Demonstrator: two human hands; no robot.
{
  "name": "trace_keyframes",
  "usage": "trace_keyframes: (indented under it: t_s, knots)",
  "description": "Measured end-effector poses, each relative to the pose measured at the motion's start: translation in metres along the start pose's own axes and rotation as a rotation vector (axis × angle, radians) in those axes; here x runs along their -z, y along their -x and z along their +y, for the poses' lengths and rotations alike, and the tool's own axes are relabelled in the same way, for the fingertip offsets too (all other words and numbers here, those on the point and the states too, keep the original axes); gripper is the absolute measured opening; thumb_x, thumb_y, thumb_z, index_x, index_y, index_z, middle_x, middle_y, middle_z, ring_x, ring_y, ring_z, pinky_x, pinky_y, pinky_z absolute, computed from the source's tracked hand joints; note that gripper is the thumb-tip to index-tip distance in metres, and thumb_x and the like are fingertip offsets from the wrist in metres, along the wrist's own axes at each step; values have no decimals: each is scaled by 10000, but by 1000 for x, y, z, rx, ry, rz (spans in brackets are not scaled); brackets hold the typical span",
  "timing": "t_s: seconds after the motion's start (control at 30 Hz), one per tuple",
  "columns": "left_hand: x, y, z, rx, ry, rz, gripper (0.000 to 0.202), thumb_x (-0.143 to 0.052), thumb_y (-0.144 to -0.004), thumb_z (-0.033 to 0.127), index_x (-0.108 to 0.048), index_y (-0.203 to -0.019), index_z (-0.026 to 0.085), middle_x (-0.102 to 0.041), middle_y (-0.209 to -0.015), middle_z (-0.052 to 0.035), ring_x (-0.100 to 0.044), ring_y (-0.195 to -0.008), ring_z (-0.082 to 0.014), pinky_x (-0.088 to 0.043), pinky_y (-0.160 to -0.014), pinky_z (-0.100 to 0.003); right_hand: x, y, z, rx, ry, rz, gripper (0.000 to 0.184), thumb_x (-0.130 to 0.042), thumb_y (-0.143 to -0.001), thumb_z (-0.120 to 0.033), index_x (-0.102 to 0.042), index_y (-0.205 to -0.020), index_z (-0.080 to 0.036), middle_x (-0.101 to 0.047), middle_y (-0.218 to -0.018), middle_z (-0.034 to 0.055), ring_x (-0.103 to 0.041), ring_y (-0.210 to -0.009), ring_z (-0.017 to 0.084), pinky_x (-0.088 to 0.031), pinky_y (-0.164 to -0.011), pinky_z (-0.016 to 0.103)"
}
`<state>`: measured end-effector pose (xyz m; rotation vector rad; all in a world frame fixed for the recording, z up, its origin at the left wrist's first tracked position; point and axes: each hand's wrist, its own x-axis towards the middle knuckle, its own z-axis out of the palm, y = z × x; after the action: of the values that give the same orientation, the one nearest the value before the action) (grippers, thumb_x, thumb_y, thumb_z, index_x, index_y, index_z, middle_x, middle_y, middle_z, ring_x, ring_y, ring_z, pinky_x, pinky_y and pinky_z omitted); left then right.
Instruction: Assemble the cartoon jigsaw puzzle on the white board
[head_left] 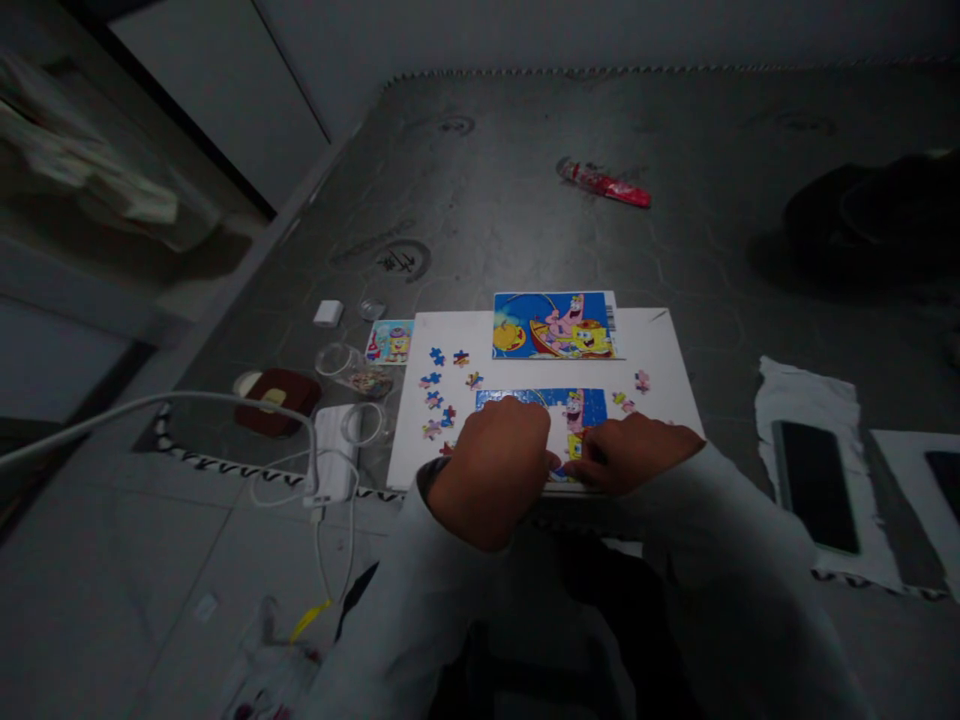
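left hand (491, 478): curled, fingertips on half-built SpongeBob jigsaw (577, 410), hold unclear | right hand (628, 452): half open, fingers on jigsaw, hold unclear | white board (660, 345): jigsaw by near edge, loose pieces (435, 390) leftward | picture card (553, 325): barcode (610, 318) at right edge

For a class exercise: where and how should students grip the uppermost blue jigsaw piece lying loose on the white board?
Pinch the blue jigsaw piece by two opposite edges, bringing the grip straight down from above. It is thin and lies flat on the white board, so a side approach offers little to hold. The gaps around it seem to leave room for fingertips.
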<state>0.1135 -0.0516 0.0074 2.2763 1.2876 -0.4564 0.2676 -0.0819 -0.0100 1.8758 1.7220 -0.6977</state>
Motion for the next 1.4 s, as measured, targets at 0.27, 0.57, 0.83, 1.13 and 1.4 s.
trace_keyframes:
  t_s: [0.27,0.57,0.83,1.13,1.4]
  knots:
    - [-6,-8,-3,21,55,-3,256,-754,-909,419,-779,-957,169,-754,-926,-135,-724,-983,-334,-549,-831,-398,4,-2,-1,-22,40,-100,434,-547,-934,-599,-782,-1043,-251,-773,-1126,159,-714,-1104,367,-532,-867,503]
    - [29,34,-53,254,81,147,222,-715,-919,417,-778,-874,209,-783,-906,-77,-698,-842,-249,-447,-704,-332,8,1,1,-4,26,-105,428,-547,-939,-592,-783,-1038,-249,-770,-1094,160,-722,-1019,354,-526,-815,484]
    - [26,50,-91,363,78,128,234,-730,-902,418,-791,-857,197,-790,-897,-88,-696,-796,-242,-438,-669,-327,13,4,-10,85,40,-104,496,-452,-974,-639,-786,-987,-273,-763,-1139,153,-710,-1062,382,-523,-836,526]
    - [7,35,-97,79,187,132,174,-802,-812,245,-797,-986,234,-798,-966,-25,-711,-941,-227,-481,-833,-330,2,-11,-7,52,20,-121,467,-500,-938,-651,-777,-885,-278,-766,-1084,141,-707,-1052,388,-522,-813,560]
    - [6,31,-88,63,135,109,185,-796,-803,214,-825,-984,243,-799,-1000,-49,-704,-934,-223,-479,-805,-317,-1,-14,-1,65,-2,-112,477,-506,-928,-667,-756,-817,-276,-767,-1015,136,-703,-998,370,-506,-795,528]
